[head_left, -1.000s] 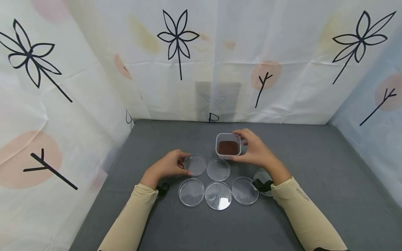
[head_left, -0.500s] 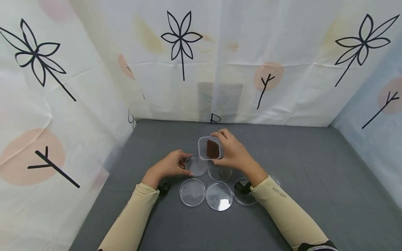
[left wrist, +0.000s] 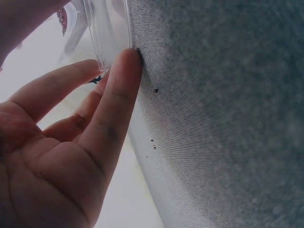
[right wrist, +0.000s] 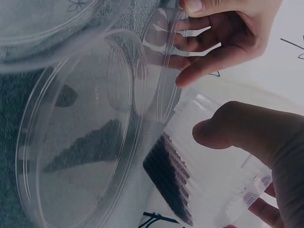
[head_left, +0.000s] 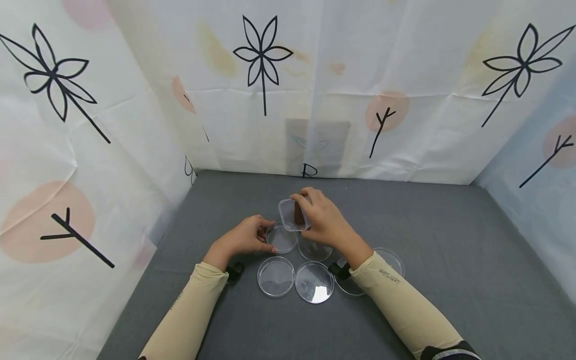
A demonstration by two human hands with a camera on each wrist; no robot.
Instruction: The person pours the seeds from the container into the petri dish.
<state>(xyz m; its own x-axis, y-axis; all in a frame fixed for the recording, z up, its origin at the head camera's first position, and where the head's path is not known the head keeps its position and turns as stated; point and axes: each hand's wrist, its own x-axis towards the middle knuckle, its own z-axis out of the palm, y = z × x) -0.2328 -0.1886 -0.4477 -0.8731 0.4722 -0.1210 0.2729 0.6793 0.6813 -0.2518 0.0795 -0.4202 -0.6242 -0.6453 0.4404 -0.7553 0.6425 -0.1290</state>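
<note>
My left hand (head_left: pixel 240 236) holds a clear petri dish (head_left: pixel 282 241) by its left edge, thumb at the near side and fingers at the far side. Fingertips touch the clear wall (left wrist: pixel 111 28) of the dish in the left wrist view. Above that dish's right side, my right hand (head_left: pixel 326 220) grips a clear square plastic tub (head_left: pixel 288 214), tilted to the left. Brown powder (head_left: pixel 299 214) lies heaped inside the tub; the right wrist view shows the dark powder (right wrist: pixel 166 180) through the wall. I cannot tell whether any is falling out.
Another petri dish (head_left: pixel 315 251) stands just right of the held one. Nearer me are a left dish (head_left: pixel 275 278), a middle dish (head_left: pixel 313 282) and more dishes partly under my right forearm. Grey cloth (head_left: pixel 252 325) covers the table; patterned curtains (head_left: pixel 337 60) hang behind and beside it.
My right hand has carried the tub left, from behind the dishes to over the held dish, and tipped it leftward. The left hand stays at its dish.
</note>
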